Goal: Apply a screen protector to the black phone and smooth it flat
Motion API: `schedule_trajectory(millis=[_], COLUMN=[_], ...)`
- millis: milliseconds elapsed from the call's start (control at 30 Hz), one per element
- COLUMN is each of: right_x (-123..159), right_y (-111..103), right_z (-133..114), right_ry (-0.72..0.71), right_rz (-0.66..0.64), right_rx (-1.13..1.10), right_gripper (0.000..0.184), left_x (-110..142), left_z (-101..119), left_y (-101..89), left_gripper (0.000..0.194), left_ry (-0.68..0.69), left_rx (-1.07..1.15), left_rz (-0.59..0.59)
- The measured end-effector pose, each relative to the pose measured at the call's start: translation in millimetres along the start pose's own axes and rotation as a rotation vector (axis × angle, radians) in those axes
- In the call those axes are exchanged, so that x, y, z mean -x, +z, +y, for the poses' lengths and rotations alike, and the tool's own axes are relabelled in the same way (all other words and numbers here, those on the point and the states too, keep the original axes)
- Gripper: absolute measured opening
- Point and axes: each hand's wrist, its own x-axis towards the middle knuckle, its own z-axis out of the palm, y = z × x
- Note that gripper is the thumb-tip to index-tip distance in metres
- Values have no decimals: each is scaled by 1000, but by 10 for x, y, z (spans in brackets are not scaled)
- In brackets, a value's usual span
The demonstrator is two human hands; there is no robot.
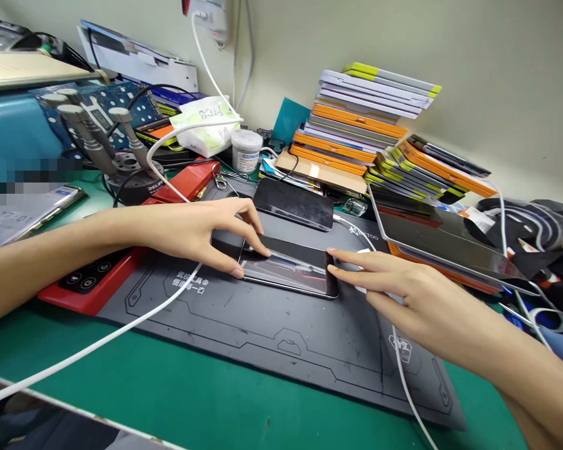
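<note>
A smartphone (286, 269) with a black border and a glossy, reflecting screen lies face up on the dark grey work mat (244, 325). My left hand (201, 231) straddles its left end. The thumb is at the near edge, the index fingertip rests on the glass, and other fingers bend down by the far edge. From the other side, my right hand (394, 284) reaches in with fingers stretched out, two fingertips touching the phone's right end. Just behind lies a second dark phone (293, 203), with a white cable at its right end.
A red device (75, 287) with buttons sits left, beside a screwdriver stand (131, 178). White cables (159, 306) cross the mat and green table (206, 400). Behind are a white tub (246, 152), a tissue pack (206, 128) and stacked orange-and-grey boxes (351, 125). A tablet-like panel (445, 231) lies right.
</note>
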Motion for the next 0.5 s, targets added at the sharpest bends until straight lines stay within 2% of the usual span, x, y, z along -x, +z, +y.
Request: schedule_trajectory(millis=[167,300,433,500], right_x=[-27,-60,-49,-19], right_y=[30,56,136,198], right_z=[9,28,106,185], right_ry=[-15,-9,-4,-1], right_rz=[71,129,153,197], right_rx=[-8,-54,-65,-61], right_gripper=[50,47,41,40], left_x=[-12,-9,-17,-31], left_z=[-2,-23,38,78], left_y=[-10,-12,-33,-47], left_gripper=[46,70,51,48], left_ry=[13,9,-78,-108], left_rx=[37,105,203,219], left_rz=[10,22,85,112])
